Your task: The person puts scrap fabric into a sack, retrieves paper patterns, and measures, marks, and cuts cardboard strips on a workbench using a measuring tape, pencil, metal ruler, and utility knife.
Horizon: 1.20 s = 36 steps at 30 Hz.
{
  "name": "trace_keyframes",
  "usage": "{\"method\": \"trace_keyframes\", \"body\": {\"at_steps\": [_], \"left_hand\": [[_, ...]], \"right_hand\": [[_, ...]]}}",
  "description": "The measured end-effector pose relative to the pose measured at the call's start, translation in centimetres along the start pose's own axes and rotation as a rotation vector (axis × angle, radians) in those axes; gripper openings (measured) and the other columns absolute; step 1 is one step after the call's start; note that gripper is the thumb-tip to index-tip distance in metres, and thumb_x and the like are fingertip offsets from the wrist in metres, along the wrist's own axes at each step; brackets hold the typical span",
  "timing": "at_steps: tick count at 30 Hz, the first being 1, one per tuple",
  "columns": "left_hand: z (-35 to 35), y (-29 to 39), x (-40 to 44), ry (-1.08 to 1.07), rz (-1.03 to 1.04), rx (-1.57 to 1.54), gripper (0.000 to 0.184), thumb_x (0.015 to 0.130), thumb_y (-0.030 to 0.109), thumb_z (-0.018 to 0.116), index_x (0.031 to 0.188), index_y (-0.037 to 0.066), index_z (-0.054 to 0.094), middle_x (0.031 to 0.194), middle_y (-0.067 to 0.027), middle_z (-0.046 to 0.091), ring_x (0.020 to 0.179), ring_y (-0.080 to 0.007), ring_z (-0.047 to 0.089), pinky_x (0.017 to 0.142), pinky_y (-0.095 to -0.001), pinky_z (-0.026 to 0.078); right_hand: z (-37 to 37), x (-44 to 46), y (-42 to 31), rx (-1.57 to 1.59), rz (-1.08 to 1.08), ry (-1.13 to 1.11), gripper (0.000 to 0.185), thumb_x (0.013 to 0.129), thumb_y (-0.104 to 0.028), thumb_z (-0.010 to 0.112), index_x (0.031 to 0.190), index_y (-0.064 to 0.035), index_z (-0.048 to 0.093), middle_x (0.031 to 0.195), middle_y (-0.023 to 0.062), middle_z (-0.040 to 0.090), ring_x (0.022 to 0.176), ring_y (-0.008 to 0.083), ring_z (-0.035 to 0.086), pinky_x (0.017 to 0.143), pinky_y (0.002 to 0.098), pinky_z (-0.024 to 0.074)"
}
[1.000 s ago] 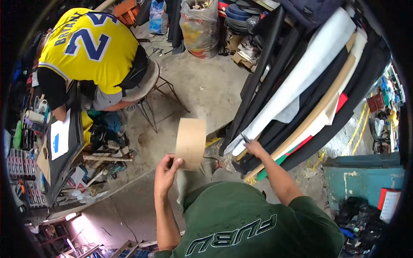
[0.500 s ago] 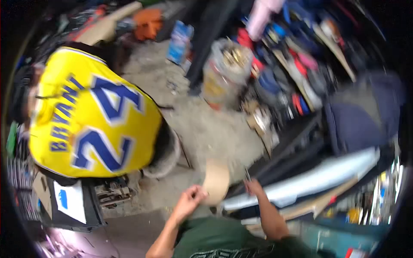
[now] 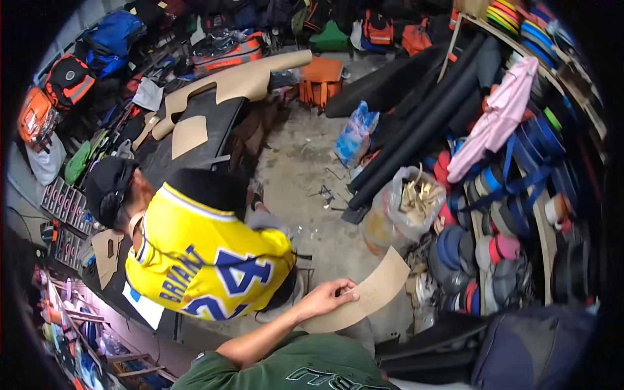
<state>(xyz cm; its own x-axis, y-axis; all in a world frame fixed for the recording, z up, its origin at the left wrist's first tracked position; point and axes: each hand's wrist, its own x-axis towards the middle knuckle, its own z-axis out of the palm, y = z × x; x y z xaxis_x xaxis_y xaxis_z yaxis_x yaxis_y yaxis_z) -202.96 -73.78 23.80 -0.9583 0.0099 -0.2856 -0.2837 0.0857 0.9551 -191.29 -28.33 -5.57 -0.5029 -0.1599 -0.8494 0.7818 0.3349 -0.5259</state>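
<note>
The left hand [image 3: 328, 299] grasps a thin, curved, tan sheet [image 3: 370, 292] by its edge, the grip closed on it between thumb and fingers; the right hand is out of view, so its grip cannot be told. The sheet is held just beyond the wearer's dark green shirt [image 3: 292, 364], near a clear plastic sack [image 3: 383, 227] with tan scraps [image 3: 419, 198]. To the left sits a person in a yellow jersey [image 3: 201, 247], beside a black-topped bench [image 3: 218, 123].

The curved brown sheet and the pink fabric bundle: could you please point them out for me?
Curved brown sheet [image 3: 370, 299]: head view, uncovered middle of its face.
Pink fabric bundle [image 3: 496, 121]: head view, middle of its length.
</note>
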Motion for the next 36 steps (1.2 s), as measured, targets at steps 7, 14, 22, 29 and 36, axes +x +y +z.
{"method": "trace_keyframes", "body": {"at_steps": [7, 14, 22, 29, 36], "left_hand": [[-0.4, 5.9, 15.6, 0.130, 0.033, -0.014, 0.027, 0.100, 0.030, 0.068, 0.114, 0.006, 0.066, 0.090, 0.0021, 0.064, 0.085, -0.0057, 0.055, 0.074, -0.0254, 0.047], [-8.9, 12.0, 22.4, 0.407, 0.240, -0.076, 0.022, 0.100, 0.022, 0.065, 0.115, 0.006, 0.064, 0.093, 0.0042, 0.062, 0.087, -0.0045, 0.054, 0.077, -0.0240, 0.047], [-29.4, 15.0, 31.3, 0.803, 0.505, -0.460, 0.017, 0.096, 0.011, 0.067, 0.112, 0.005, 0.064, 0.097, 0.0034, 0.064, 0.092, -0.0046, 0.058, 0.081, -0.0228, 0.048], [-48.1, 14.9, 40.4, 0.878, 0.596, -0.645, 0.020, 0.095, 0.009, 0.067, 0.113, 0.004, 0.064, 0.096, 0.0010, 0.066, 0.088, -0.0059, 0.060, 0.080, -0.0230, 0.050], [-55.6, 8.9, 47.4, 0.858, 0.399, -0.509, 0.022, 0.095, 0.010, 0.067, 0.116, 0.005, 0.063, 0.098, -0.0007, 0.067, 0.090, -0.0081, 0.062, 0.081, -0.0251, 0.051]], "right_hand": [[-9.0, 10.3, -17.4, -0.156, 0.009, -0.057, 0.023, 0.093, -0.025, 0.068, 0.078, -0.0085, 0.062, 0.067, 0.0072, 0.061, 0.053, 0.0229, 0.060, 0.044, 0.0397, 0.0448], [-11.1, 26.8, -40.5, -0.299, -0.100, -0.116, 0.021, 0.092, -0.023, 0.069, 0.082, -0.0080, 0.060, 0.068, 0.0077, 0.062, 0.052, 0.0226, 0.061, 0.041, 0.0378, 0.0461], [15.4, 27.4, -69.3, -0.491, -0.338, -0.387, 0.030, 0.094, -0.035, 0.073, 0.096, -0.0091, 0.057, 0.064, 0.0021, 0.057, 0.046, 0.0130, 0.053, 0.044, 0.0279, 0.0436], [32.9, 24.0, -85.9, -0.446, -0.537, -0.430, 0.029, 0.094, -0.033, 0.074, 0.095, -0.0056, 0.063, 0.064, -0.0002, 0.056, 0.053, 0.0101, 0.056, 0.047, 0.0263, 0.0423], [47.5, 25.1, -99.5, -0.105, -0.810, -0.570, 0.027, 0.092, -0.029, 0.075, 0.097, -0.0066, 0.062, 0.063, -0.0006, 0.057, 0.047, 0.0102, 0.052, 0.043, 0.0237, 0.0397]]}}
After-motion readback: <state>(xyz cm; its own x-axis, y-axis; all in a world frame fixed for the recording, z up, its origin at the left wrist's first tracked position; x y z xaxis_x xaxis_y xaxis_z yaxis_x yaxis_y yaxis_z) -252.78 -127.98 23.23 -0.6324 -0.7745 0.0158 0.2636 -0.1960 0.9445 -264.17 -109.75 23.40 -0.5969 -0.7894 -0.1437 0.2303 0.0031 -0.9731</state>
